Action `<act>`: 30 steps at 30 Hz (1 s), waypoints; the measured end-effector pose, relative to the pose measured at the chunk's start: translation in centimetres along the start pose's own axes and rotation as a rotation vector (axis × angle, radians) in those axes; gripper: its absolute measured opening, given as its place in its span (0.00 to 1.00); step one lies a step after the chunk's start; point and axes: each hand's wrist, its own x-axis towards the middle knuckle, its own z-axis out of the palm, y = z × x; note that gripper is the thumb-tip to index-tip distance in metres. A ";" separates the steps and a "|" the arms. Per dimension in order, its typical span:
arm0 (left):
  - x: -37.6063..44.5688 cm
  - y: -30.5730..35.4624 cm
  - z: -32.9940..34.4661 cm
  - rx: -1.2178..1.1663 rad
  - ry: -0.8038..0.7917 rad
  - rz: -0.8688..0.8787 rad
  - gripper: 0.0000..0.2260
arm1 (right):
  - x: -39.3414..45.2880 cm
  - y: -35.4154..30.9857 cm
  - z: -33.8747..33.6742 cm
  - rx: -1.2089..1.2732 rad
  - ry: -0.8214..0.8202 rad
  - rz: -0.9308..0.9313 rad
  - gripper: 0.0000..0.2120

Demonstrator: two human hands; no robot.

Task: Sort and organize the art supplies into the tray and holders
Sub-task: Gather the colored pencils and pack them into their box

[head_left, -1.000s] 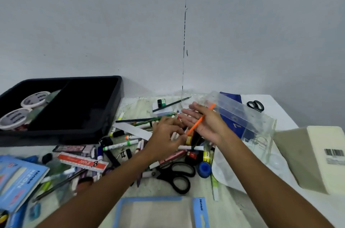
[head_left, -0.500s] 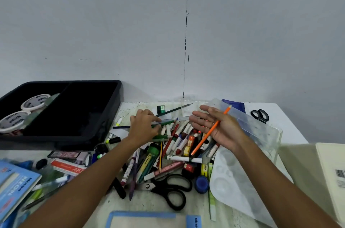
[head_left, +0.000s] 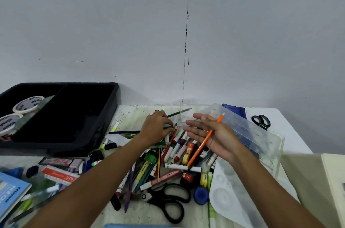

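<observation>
Under left hand (head_left: 155,128) — pencil (head_left: 169,126) half-hidden

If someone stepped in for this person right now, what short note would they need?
Right hand: open, palm up, orange pencil lying across it.
Left hand: fingers curled on a green pencil in the pile.
Black tray: tape rolls in its left compartment, the right one looks bare.
Done: little.
Left: markers, pencils, big scissors and small scissors lie loose on the table.
</observation>
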 end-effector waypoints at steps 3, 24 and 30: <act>0.2 0.2 0.1 -0.001 0.026 0.028 0.07 | 0.2 0.1 0.2 0.014 0.000 -0.001 0.13; 1.5 0.4 -7.4 -0.792 0.167 -0.523 0.04 | 3.1 0.3 5.9 -0.261 -0.142 0.004 0.10; -0.6 -3.3 -3.1 0.011 -0.111 -0.488 0.11 | 2.5 -0.4 3.5 -0.082 -0.084 0.027 0.11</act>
